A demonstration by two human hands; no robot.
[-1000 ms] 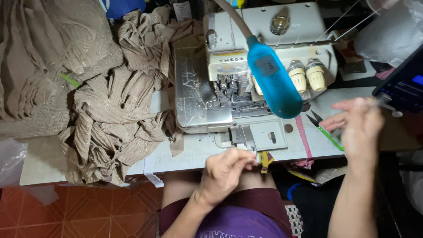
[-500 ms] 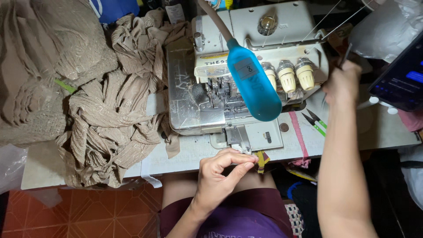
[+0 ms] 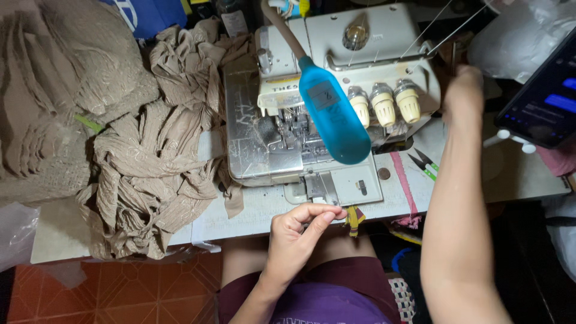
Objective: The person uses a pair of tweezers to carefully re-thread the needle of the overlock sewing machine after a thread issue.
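My left hand (image 3: 300, 231) hovers at the table's front edge, thumb and fingertips pinched together just below the white overlock sewing machine (image 3: 360, 42); nothing shows between the fingertips. My right hand (image 3: 465, 90) is raised at the machine's right side, close to the thin threads running up from it and beside the three cream tension dials (image 3: 384, 102). I see only the back of that hand; its fingers are hidden. A blue lamp head (image 3: 333, 114) on a flexible neck hangs over the needle area.
Crumpled beige fabric (image 3: 150, 174) lies left of the machine, with a folded beige stack (image 3: 54, 90) further left. Green-handled thread snips (image 3: 423, 163) rest on the white table (image 3: 240, 219). A lit phone (image 3: 543, 105) and a plastic bag (image 3: 516, 36) sit at the right.
My right hand has risen from beside the snips to the machine's upper right side. My left hand has stayed at the table's front edge, still pinched.
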